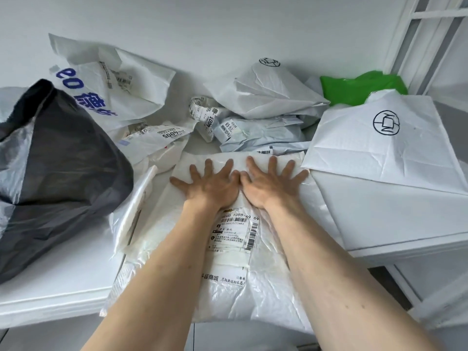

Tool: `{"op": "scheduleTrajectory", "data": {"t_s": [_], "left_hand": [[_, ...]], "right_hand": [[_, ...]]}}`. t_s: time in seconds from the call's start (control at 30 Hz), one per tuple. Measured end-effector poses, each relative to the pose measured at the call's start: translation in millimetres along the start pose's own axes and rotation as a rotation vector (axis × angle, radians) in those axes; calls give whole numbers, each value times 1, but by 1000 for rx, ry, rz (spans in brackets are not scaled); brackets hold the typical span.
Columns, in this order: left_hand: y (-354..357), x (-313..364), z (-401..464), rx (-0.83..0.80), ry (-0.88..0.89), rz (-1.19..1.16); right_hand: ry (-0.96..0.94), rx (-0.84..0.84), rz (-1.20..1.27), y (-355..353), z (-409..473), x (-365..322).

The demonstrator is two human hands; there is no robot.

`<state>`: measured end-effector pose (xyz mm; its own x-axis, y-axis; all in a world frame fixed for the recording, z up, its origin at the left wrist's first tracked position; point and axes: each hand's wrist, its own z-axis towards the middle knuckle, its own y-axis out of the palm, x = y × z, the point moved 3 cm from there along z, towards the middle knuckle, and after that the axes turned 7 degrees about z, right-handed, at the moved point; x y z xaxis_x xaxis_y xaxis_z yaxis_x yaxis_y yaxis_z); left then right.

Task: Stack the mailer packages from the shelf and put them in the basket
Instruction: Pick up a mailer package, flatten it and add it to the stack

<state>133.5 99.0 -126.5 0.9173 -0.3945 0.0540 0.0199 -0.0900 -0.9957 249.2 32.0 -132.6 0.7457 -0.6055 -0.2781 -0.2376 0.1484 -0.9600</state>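
Head view, looking down along two bare forearms: the left hand (211,184) and the right hand (272,183) lie side by side, thumbs nearly touching, on a large white mailer package (177,249). Both grips are apart, fingers straight and spread, palms pressed flat on the far end of the package; neither hand curls round anything. A printed shipping label (234,236) with barcodes sits on the package just below the wrists, between the two forearms. The package lies on the white shelf (50,287), its near end hanging out over the shelf's front edge.

Other mailers crowd the shelf. At the left a big dark grey bag (58,168) slumps against the wall (228,26). Behind it leans a white mailer with blue lettering (106,79). In the middle, beyond the fingertips, lie several crumpled small white and pale blue parcels (253,133) with labels facing up. Above those sits a white folded mailer with a round black logo (268,92). At the right a larger white mailer bearing a similar round logo (379,143) rests beside the right hand, its corner close to the little finger. A green bag (354,89) shows behind it, near a white frame (417,34) in the corner.
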Motion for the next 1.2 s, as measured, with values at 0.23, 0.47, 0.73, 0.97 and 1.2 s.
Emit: {"op": "scheduleTrajectory", "data": {"t_s": [0.23,0.47,0.73,0.97,1.2], "left_hand": [[7,0,-2,-9,1,21],[-9,-9,-22,-64,59,-13],[3,-8,-74,-51,302,79],[4,1,-71,-22,229,68],[6,3,-64,-33,193,77]], "right_hand": [[-26,-35,-38,4,-6,0],[-191,-74,55,-22,-10,21],[-213,313,-167,-76,-39,78],[-159,408,-280,-85,-55,104],[-18,313,-326,-72,-48,120]]}}
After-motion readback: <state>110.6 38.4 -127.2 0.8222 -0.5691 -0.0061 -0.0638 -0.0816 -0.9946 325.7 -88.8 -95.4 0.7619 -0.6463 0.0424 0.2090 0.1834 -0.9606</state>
